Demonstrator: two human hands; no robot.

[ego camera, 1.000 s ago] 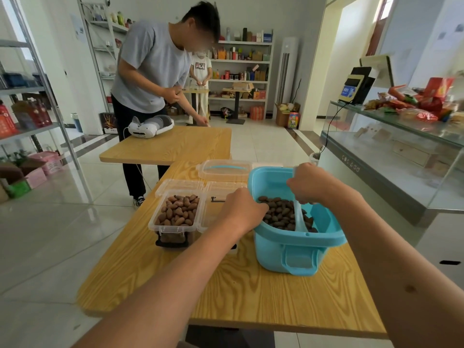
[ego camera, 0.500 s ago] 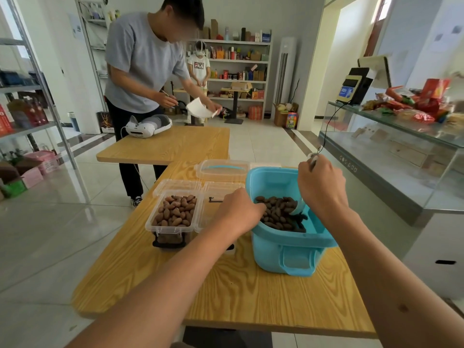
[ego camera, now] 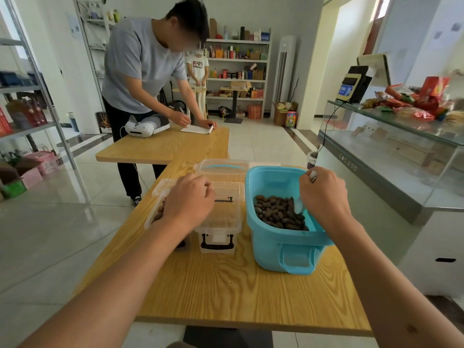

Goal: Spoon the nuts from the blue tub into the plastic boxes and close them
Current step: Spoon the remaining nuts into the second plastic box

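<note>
The blue tub (ego camera: 283, 237) is sitting on the wooden table (ego camera: 226, 292), toward its right side, and it is holding a layer of dark brown nuts (ego camera: 276, 212) heaped toward the near wall. Just to its left a clear plastic box (ego camera: 221, 222) with a black latch is standing open and looking empty. Left of that, a second clear box (ego camera: 157, 214) is showing some nuts inside, though the forearm is covering most of it. Behind the boxes, a clear lid with a blue seal (ego camera: 222, 168) is lying flat on the table.

The right hand (ego camera: 324, 197) is hanging over the tub's right half, fingers curled tight round the handle of a pale spoon (ego camera: 298, 205); the handle tip is poking out above the fist and the bowl is dipping down toward the nuts. The left hand (ego camera: 190, 199) is hovering over the two boxes, knuckles up, fingers loosely curled; whether they are touching a rim I cannot tell.

Both forearms are reaching forward from the near edge of the table. At a farther table (ego camera: 165, 146), a person in a grey shirt (ego camera: 140, 64) is bending over a paper.
</note>
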